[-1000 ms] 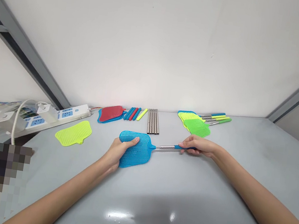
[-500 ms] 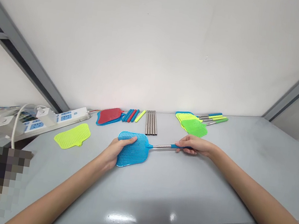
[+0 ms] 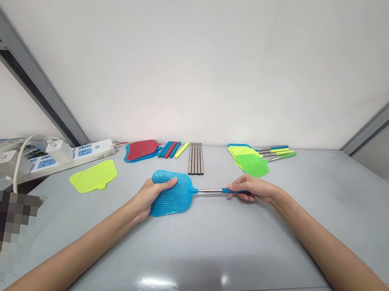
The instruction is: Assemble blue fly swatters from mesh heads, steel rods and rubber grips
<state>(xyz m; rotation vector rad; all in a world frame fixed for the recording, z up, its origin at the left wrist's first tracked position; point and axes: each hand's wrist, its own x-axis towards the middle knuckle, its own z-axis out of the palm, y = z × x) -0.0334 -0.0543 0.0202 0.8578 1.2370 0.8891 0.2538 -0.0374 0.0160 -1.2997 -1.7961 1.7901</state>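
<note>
A blue fly swatter [image 3: 177,197] lies across both my hands, its perforated head on the left and its metal rod pointing right. My left hand [image 3: 151,195] grips the head's left edge, thumb on top and the other fingers hidden beneath. Round the blue handle, the fingers of my right hand [image 3: 247,188] are closed, covering most of it. Behind stand the parts: metal rods [image 3: 197,159] in a row, a yellow grip [image 3: 182,150], and several blue and red grips [image 3: 169,150] side by side.
A red swatter head [image 3: 142,149] rests on blue ones at the back. One yellow head [image 3: 94,177] lies at left, near a white power strip [image 3: 94,150]. Several swatters with handles, a green one [image 3: 252,165] on top, lie at back right on the grey table [image 3: 237,250].
Almost nothing differs. Both hands keep the same hold on the blue swatter, and the whole view has shifted very slightly.
</note>
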